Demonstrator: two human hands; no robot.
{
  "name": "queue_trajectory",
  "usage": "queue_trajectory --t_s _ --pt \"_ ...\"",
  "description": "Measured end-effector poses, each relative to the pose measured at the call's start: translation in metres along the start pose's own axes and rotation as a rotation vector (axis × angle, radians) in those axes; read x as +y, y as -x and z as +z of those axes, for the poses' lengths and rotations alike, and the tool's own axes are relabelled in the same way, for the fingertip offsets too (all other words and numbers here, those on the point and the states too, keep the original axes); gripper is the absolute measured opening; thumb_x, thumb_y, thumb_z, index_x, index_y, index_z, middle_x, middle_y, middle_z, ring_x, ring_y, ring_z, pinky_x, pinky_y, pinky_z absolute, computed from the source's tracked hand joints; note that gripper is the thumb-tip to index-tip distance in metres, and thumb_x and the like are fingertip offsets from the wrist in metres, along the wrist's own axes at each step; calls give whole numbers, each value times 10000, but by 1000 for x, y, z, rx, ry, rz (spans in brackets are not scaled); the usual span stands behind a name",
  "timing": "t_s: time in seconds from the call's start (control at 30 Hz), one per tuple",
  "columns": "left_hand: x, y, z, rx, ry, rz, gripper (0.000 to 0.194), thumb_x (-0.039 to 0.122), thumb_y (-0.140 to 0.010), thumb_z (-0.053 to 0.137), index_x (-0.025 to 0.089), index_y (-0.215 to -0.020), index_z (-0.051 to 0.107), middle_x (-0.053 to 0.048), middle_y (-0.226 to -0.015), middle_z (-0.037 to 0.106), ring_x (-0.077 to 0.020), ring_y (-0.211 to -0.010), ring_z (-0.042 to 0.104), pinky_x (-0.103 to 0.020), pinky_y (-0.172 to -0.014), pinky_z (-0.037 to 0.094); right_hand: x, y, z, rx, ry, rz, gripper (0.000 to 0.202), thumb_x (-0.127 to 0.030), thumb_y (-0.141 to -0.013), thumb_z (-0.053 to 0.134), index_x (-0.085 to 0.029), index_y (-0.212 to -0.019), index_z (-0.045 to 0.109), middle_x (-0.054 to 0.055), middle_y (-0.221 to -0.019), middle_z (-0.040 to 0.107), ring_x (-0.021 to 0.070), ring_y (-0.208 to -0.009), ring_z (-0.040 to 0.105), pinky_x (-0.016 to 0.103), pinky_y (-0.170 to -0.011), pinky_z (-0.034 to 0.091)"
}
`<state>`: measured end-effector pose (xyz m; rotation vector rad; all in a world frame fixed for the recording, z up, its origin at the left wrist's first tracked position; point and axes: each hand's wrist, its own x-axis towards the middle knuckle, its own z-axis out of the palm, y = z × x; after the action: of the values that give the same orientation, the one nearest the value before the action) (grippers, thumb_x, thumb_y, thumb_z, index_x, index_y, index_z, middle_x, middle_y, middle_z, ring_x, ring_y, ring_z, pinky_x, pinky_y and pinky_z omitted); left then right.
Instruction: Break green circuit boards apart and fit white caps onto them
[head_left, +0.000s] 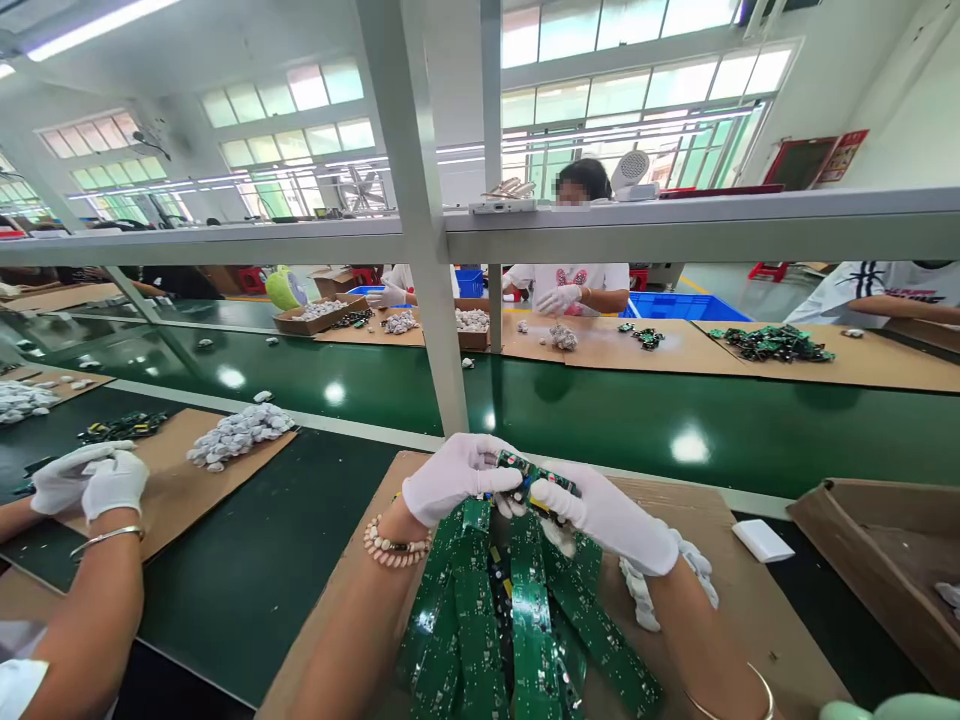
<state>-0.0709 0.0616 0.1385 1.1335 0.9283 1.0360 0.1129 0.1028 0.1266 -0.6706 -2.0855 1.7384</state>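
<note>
My left hand (465,476), in a white glove, grips the left end of a small green circuit board (534,480) held above the bench. At the board's right end, my right hand (592,505), also white-gloved, has its fingers closed round it. Beneath both hands lies a heap of long green board strips (532,610) on brown cardboard (360,540). Small white pieces (640,592) rest on the cardboard, partly hidden behind my right forearm.
A cardboard box (885,580) and a white block (763,540) are at the right. At the left, a co-worker's gloved hands (94,480) are near a white pile (240,436). A metal post (431,300) stands ahead, before the green belt (600,410).
</note>
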Motion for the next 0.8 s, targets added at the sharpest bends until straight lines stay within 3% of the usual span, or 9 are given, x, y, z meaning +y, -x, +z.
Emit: queue_trajectory --t_s 0.1,0.47,0.63,0.7,0.8 --pt "-3 0 1 -40 6 -20 407 366 -570 794 74 -823 663 -81 -675 683 -185 -558 655 -268 -491 539 -1 4 0 -91 -26 19 467 -587 -826 420 -147 -819 576 -35 -528 490 53 -344 452 150 -304 355" --pt "-16 -10 -3 -74 93 -45 479 401 -456 840 88 -770 659 -64 -621 672 -158 -497 631 -235 -453 519 2 3 -1 -111 -4 -33 527 -637 -794 426 -133 -830 576 0 -604 531 55 -389 464 158 -328 355" --pt "-9 -1 -4 -272 105 -33 481 462 -438 821 118 -725 646 -74 -620 672 -204 -493 634 -262 -407 492 11 -3 -2 17 -4 -143 636 -793 -620 449 -160 -596 498 3 -545 521 82 -439 464 185 -351 344" --pt "1 7 -14 -243 -35 -42 489 458 -480 805 115 -801 666 -86 -663 679 -209 -535 644 -267 -431 498 12 -7 -3 72 -30 -59 610 -786 -642 436 -178 -606 472 -13 -475 508 88 -376 462 189 -311 315" --pt "12 15 -38 -24 -335 -5 515 496 -609 711 123 -958 650 -81 -733 681 -191 -601 650 -268 -495 513 16 -17 -3 200 -33 152 531 -721 -711 446 -194 -645 455 -48 -391 479 77 -261 410 177 -259 266"
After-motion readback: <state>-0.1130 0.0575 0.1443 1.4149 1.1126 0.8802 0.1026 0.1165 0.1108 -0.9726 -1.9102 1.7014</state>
